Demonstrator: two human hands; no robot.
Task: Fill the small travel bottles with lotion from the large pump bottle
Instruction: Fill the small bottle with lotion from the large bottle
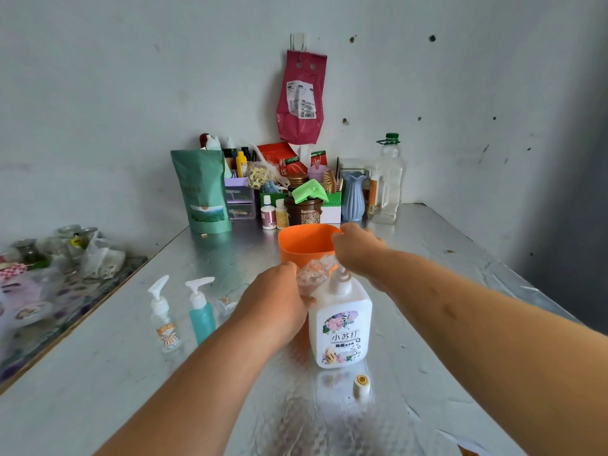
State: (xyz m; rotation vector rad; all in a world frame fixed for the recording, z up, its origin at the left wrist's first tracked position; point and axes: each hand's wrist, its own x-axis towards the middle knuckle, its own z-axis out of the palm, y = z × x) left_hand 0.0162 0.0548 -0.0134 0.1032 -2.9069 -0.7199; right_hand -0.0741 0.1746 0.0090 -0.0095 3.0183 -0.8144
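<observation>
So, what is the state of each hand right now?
Left hand: holding a small clear bottle.
Right hand: over the pump bottle; grip cannot be told.

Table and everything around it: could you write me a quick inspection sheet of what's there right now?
Surface: table covered in shiny silver foil.
Job's things: big white pump bottle upright mid-table; clear small bottle and teal small bottle stand to its left; white cap lies in front.
Clutter: orange cup behind the big bottle; bags, jars, blue vase and tall clear bottle crowd the far corner.
Grippers: left hand grips a clear crinkly item by the pump; right hand is above the pump, grip unclear.
Cables: nothing seen.
Surroundings: marked white wall with a red bag hanging; cluttered side table at left.
</observation>
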